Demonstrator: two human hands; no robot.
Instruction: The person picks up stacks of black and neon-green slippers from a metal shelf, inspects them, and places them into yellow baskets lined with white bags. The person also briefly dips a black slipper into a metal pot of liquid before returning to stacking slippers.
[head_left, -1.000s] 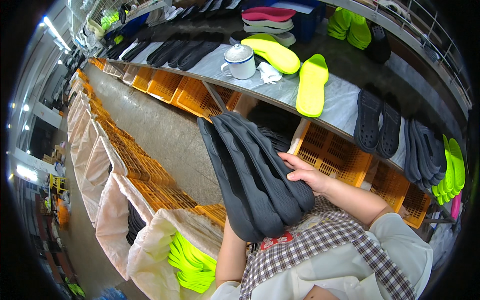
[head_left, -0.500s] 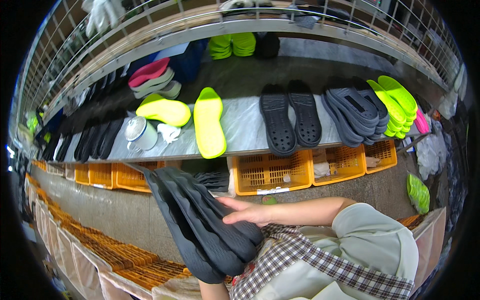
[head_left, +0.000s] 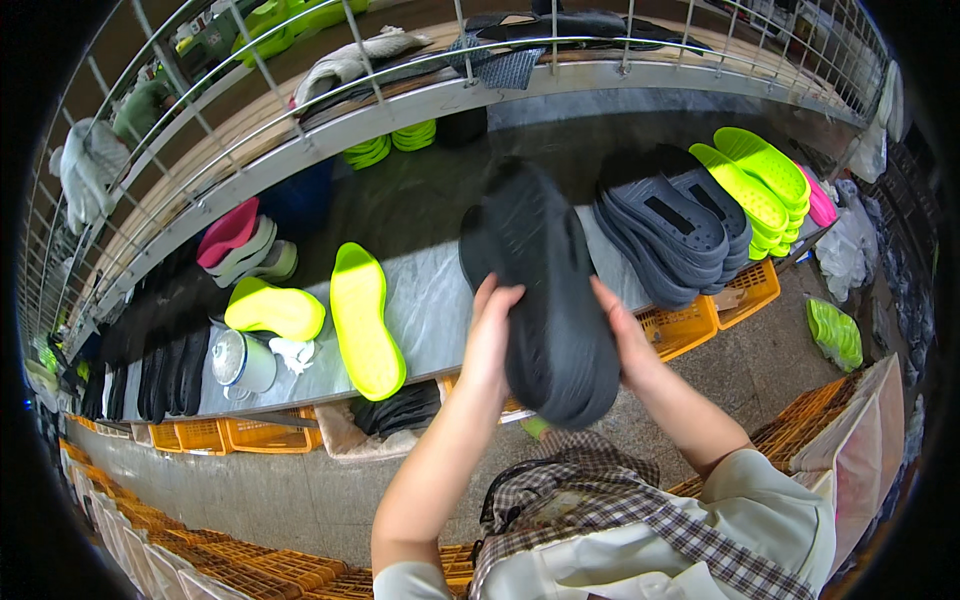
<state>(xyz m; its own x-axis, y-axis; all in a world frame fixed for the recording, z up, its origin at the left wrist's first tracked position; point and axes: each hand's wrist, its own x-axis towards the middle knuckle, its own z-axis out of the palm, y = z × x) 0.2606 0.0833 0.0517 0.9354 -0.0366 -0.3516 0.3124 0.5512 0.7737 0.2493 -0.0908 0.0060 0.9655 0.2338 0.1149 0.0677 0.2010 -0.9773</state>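
Observation:
A thick stack of black shoe soles is held upright between my two hands over the table's front edge. My left hand is closed on its left side, the thumb lying across the near face. Against the right side presses my right hand, its fingers partly hidden behind the soles. Behind the stack, a dark shape on the table is mostly covered. To the right lie grey soles with holes, piled up. A bright yellow sole lies to the left on the grey tabletop.
Further left are another yellow sole, a white mug and pink and grey soles. Lime soles are piled at the far right. Orange crates stand below the table. A wire rack runs along the back.
The black soles have moved from low beside my body up and right over the table, and turned upright. My left hand, hidden before, now shows. The view has shifted.

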